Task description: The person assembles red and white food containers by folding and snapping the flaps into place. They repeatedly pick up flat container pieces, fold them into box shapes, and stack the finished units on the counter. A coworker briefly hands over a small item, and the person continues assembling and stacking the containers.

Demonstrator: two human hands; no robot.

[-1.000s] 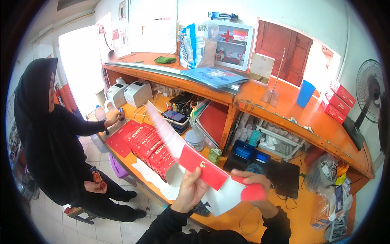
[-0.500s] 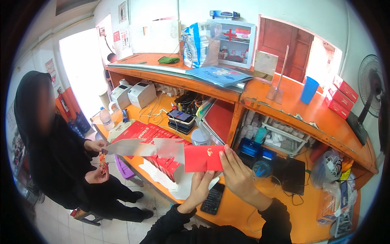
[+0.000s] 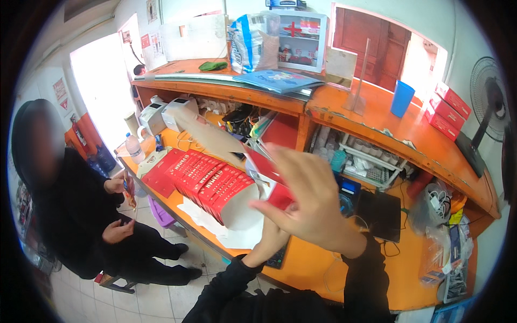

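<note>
A red cardboard blank with a grey back (image 3: 212,137) is held up over the desk, bent at its red near end and smeared by motion. My left hand (image 3: 267,241) grips this end from below, its fingers partly hidden. My right hand (image 3: 318,207) is over the same end, thumb and fingers spread, somewhat blurred; whether it touches the card is unclear. Just left of my hands lies a long row of nested red cartons (image 3: 210,183), its near end showing a pale face. White paper (image 3: 191,212) lies under the row, and a flat red sheet (image 3: 159,175) beyond it.
A person in black (image 3: 70,199) stands at left, holding a small wrapped item (image 3: 129,192). A black keypad device (image 3: 277,257) lies below my left hand. A water bottle (image 3: 134,148) and white printers (image 3: 179,114) stand farther back. A raised orange shelf (image 3: 258,94) borders the desk.
The blank has swung from roughly level to slanting up and away, uncovering the carton row. My right hand has opened and come nearer over the folded end. The other person's hands have moved apart.
</note>
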